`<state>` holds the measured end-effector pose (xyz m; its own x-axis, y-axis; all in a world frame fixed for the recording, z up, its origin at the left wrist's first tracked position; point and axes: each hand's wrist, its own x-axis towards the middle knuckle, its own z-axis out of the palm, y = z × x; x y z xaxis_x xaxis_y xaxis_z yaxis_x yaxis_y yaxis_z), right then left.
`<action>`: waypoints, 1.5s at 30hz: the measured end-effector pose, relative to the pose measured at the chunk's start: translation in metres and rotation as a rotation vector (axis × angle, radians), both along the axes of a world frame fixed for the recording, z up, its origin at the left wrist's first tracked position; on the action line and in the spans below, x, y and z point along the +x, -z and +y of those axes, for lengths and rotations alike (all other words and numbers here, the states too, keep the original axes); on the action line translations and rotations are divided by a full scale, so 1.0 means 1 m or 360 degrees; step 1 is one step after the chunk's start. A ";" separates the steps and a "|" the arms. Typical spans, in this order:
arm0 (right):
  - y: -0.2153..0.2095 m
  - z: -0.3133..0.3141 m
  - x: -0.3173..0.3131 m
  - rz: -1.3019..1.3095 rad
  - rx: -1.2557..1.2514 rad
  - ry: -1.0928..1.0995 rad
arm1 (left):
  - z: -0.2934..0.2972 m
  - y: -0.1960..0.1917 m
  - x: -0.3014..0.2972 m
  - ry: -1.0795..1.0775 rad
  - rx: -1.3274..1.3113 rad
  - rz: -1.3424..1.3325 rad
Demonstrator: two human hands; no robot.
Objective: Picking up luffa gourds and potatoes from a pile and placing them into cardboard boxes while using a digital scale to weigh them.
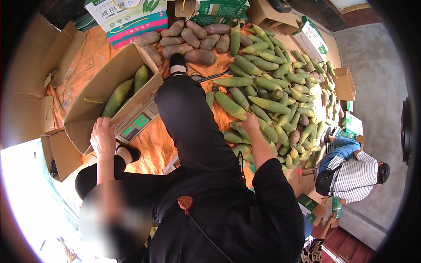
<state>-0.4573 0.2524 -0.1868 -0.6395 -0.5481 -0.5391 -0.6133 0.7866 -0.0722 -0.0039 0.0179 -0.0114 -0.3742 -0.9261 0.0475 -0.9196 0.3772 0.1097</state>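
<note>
My right hand [251,124] is closed around the pale end of a green radish [230,106] at the near left side of a big radish heap [285,103]. My left hand [102,136] is at the near edge of an open cardboard box [94,94], its fingers bent over the rim. Inside the box lie two green radishes, a long one [117,98] and another [140,78] partly hidden by the box wall. The box stands on a scale, whose lit green display [136,123] shows beside it.
Brownish-purple radishes [200,57] lie beyond my foot on an orange sheet [153,140]. Printed cartons [131,22] stand at the back, with an open brown box [61,151] at the left. At the right, a person in a striped shirt [357,175] bends near more boxes.
</note>
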 end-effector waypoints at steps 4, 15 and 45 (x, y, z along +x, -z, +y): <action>0.034 0.052 -0.015 0.0022 0.0212 0.0208 | -0.002 0.003 -0.002 0.0022 -0.0023 0.0045; 0.037 0.049 0.014 0.0128 0.0597 -0.0123 | 0.000 0.004 0.002 -0.0005 -0.0092 0.0070; -0.348 -0.263 0.166 -0.1019 -0.2464 -0.1245 | -0.004 0.008 0.009 0.0035 -0.0100 0.0109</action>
<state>-0.2916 -0.0109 0.1617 0.0476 -0.7630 0.6447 -0.3522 -0.6168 -0.7039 0.0049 0.0136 -0.0196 -0.3883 -0.9121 0.1312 -0.9022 0.4053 0.1476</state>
